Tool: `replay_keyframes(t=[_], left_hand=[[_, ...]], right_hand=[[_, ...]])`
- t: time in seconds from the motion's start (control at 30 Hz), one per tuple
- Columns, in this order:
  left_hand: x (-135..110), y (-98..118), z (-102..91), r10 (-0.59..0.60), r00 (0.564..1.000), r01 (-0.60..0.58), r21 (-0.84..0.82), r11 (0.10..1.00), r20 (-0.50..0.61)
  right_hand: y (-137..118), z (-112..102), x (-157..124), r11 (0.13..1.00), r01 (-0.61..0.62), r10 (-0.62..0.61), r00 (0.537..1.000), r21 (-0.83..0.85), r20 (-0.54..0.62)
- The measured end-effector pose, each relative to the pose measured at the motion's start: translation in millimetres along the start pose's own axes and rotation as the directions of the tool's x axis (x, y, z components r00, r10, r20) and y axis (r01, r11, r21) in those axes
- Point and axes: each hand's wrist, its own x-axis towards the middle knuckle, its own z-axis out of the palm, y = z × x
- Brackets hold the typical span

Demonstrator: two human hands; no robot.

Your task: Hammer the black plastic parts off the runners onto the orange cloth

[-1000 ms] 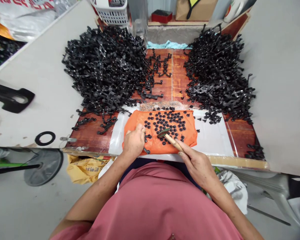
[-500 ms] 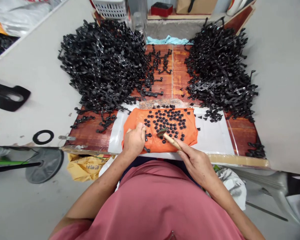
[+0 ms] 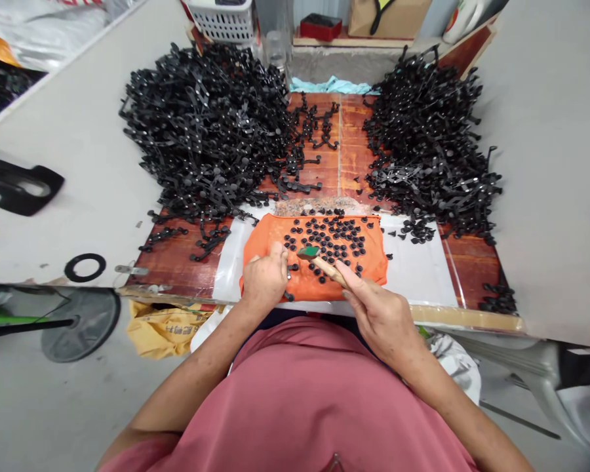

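My right hand [image 3: 377, 313] grips the wooden handle of a small hammer [image 3: 319, 261], whose greenish head hovers over an orange cloth [image 3: 373, 265]. Several small black round pieces [image 3: 334, 237] lie scattered on that cloth. My left hand [image 3: 264, 278] is closed at the cloth's left edge, pinching a small black part [image 3: 289, 269] just left of the hammer head. The cloth rests on a white sheet [image 3: 417, 275] at the near edge of a reddish wooden board [image 3: 347, 157].
Two big heaps of black metal strips flank the board, left heap [image 3: 206, 124] and right heap [image 3: 430, 134]. A black ring [image 3: 84, 267] and a black flat piece [image 3: 19, 187] lie on the grey surface at left. A white basket [image 3: 221, 19] stands at the back.
The hammer head has shifted left and slightly up, closer to my left hand. My left hand has stayed in place, pinching the small part.
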Motion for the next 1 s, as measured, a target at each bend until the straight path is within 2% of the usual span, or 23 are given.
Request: replay_keyframes(t=[0.1,0.27,0.37,0.53,0.67,0.73,0.8,0.87,0.93,0.97,1.0], left_hand=[[0.2,1.0,-2.5,-0.022,0.999,0.022,-0.013,1.0,0.038],[0.4,0.3,-0.7,-0.029,0.998,0.029,-0.011,1.0,0.052],[0.1,-0.2,2.3,-0.025,0.997,0.026,-0.014,1.0,0.069],[2.0,-0.6,3.3,-0.036,0.996,0.037,-0.01,0.999,0.079],[1.0,0.1,-1.3,-0.025,0.995,0.026,-0.011,1.0,0.096],[-2.3,-0.3,-3.0,-0.016,0.992,0.018,-0.013,1.0,0.121],[-3.7,-3.1,-4.9,0.01,0.988,-0.004,-0.044,0.999,0.155],[1.1,-10.1,-12.0,0.113,0.974,-0.083,-0.151,0.985,0.197],[13.0,-22.5,-30.6,0.264,0.941,-0.19,-0.313,0.931,0.213],[20.6,-30.9,-45.1,0.3,0.933,-0.216,-0.355,0.909,0.2],[28.3,-40.6,-62.3,0.279,0.954,-0.224,-0.365,0.904,0.105]], right_hand=[[-7.2,1.2,4.0,0.988,-0.012,0.029,0.994,-0.152,0.108],[-12.5,1.5,4.8,0.99,-0.024,0.03,0.999,-0.139,0.043],[-12.8,2.1,5.8,0.968,-0.03,0.062,0.991,-0.248,0.12],[-12.6,5.1,8.5,0.971,-0.003,0.026,0.995,-0.24,0.094],[-18.0,7.0,11.1,0.948,-0.032,0.094,0.979,-0.317,0.18],[-20.7,3.0,10.0,0.971,-0.034,0.079,0.98,-0.237,0.183],[-20.2,-4.3,6.6,0.997,-0.039,0.048,0.99,-0.072,0.134],[-14.3,-12.6,1.1,0.993,-0.068,0.064,0.997,0.095,0.048],[-2.1,-20.2,-5.9,0.973,-0.108,0.115,0.993,0.204,-0.022],[6.4,-23.5,-9.6,0.964,-0.137,0.153,0.987,0.23,-0.053],[16.4,-26.7,-13.4,0.956,-0.171,0.196,0.977,0.238,-0.086]])
